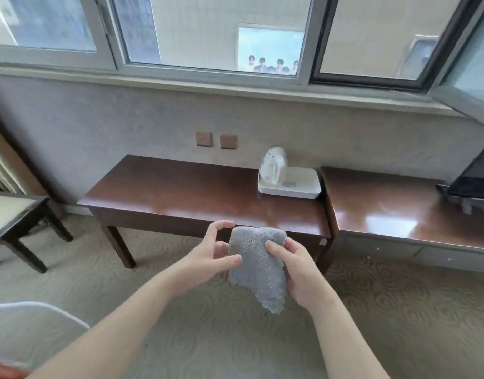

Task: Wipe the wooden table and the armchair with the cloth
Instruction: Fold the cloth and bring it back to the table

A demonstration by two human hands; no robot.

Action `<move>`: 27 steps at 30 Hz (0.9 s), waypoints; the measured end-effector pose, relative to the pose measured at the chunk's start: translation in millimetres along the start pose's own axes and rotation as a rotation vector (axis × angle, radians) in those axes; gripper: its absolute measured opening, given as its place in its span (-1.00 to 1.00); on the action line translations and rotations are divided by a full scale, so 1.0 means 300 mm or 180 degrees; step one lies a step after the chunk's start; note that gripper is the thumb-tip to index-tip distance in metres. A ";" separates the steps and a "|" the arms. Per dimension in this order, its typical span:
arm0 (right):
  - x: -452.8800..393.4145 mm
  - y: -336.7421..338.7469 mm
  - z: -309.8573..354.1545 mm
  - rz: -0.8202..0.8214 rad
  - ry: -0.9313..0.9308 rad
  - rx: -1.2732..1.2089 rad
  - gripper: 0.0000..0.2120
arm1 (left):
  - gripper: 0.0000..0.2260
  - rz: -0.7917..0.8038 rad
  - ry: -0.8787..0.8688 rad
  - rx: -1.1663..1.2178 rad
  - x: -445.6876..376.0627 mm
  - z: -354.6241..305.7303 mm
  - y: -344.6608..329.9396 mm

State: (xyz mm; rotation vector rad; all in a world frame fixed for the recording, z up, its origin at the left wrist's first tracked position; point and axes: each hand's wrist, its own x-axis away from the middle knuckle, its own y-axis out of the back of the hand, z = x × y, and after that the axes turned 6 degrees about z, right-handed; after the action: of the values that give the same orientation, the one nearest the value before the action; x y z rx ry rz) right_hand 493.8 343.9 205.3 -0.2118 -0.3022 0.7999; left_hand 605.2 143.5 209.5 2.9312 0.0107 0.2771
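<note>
At the far left stands a dark-framed seat (8, 214) with a pale cushion; we cannot tell whether it is the armchair, since only part of it shows. Next comes the wooden table (180, 198), its glossy top bare on the left half, so we judge that the best place to start.

In front of the table's near edge, above the carpet (399, 310), we hold the grey cloth (258, 269) between both hands. Our left hand (216, 253) has its thumb against the cloth's left edge while the other fingers arch loosely above it, not yet closed. Our right hand (298, 272) grips the cloth's right side, thumb across the front, fingers curled behind. The cloth hangs to a ragged point, so we judge it is being folded. We should fold it into a flat pad, with no loose corner trailing, before setting it down.

Further right, a white kettle (273, 166) sits on a white tray (298, 187) at the table's back right corner; we should wipe up to the tray without knocking it. A second table (394, 214) adjoins on the right.
</note>
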 end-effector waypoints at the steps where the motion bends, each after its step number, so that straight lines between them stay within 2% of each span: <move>1: -0.007 0.069 0.009 -0.0057 -0.0010 -0.0010 -0.71 | -0.48 0.0002 -0.0025 -0.0102 -0.059 -0.009 -0.055; 4: -0.029 0.248 0.044 -0.0223 0.0023 0.0013 -0.85 | -0.63 0.0103 -0.0096 -0.0526 -0.232 -0.037 -0.184; 7: -0.056 0.403 0.081 -0.0457 -0.0037 0.0231 -0.85 | -0.72 0.0257 -0.0167 -0.0782 -0.365 -0.070 -0.272; 9: -0.089 0.484 0.116 -0.0478 -0.0034 0.0454 -0.81 | -0.67 0.0310 -0.0117 -0.0781 -0.441 -0.090 -0.298; 13: -0.178 0.619 0.156 -0.0367 -0.0003 0.0791 -0.43 | -0.62 0.0074 -0.0043 -0.1003 -0.620 -0.101 -0.251; 14: -0.202 0.647 0.155 -0.0284 -0.0032 0.0815 -0.38 | -0.61 0.0031 -0.0081 -0.1026 -0.663 -0.094 -0.234; 18: -0.333 0.715 0.156 -0.0008 -0.0254 0.1203 -0.48 | -0.49 0.0371 -0.0119 -0.1461 -0.849 -0.071 -0.154; 23: -0.497 0.781 0.124 -0.0244 -0.0653 0.2514 -0.49 | -0.31 0.1028 -0.0038 -0.2031 -1.096 0.000 -0.079; 27: -0.658 0.855 0.164 -0.0424 -0.0674 0.2791 -0.49 | -0.27 0.1184 -0.0073 -0.2232 -1.303 0.016 -0.018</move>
State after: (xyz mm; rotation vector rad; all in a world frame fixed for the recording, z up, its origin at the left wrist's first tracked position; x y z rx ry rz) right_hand 175.3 377.4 138.2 0.7121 -0.1393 0.7579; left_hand 222.1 137.8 131.4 2.2178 -0.5264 0.2376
